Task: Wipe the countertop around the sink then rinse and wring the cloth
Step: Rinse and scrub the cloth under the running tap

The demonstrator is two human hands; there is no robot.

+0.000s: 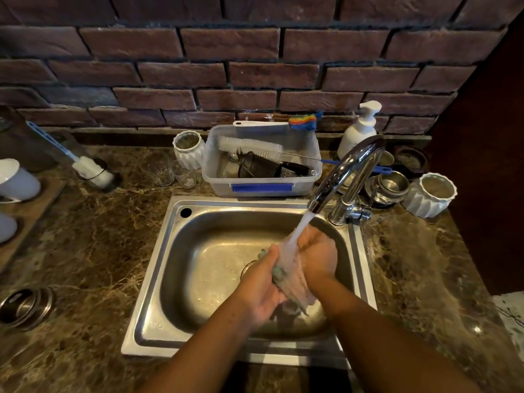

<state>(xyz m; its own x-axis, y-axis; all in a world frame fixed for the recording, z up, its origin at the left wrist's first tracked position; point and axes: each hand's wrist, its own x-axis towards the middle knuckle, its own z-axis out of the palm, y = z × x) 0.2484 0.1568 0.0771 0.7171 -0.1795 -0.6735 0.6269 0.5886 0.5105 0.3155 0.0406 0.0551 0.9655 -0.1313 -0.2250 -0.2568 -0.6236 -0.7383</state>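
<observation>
We judge the wiping done and the rinse under way; wringing is left. Water runs from the faucet [344, 171] onto the cloth [292, 282], which we hold over the sink [158, 268] basin, between both hands. Our left hand [265, 285] curls round the cloth's near side, thumb on top. Our right hand [317, 256] presses against its far side, fingers bent around it. Both forearms reach in from below, angled toward each other.

marble countertop [93, 251] | plastic tub [262, 181], soap bottle [357, 131], white vase [429, 194]
</observation>
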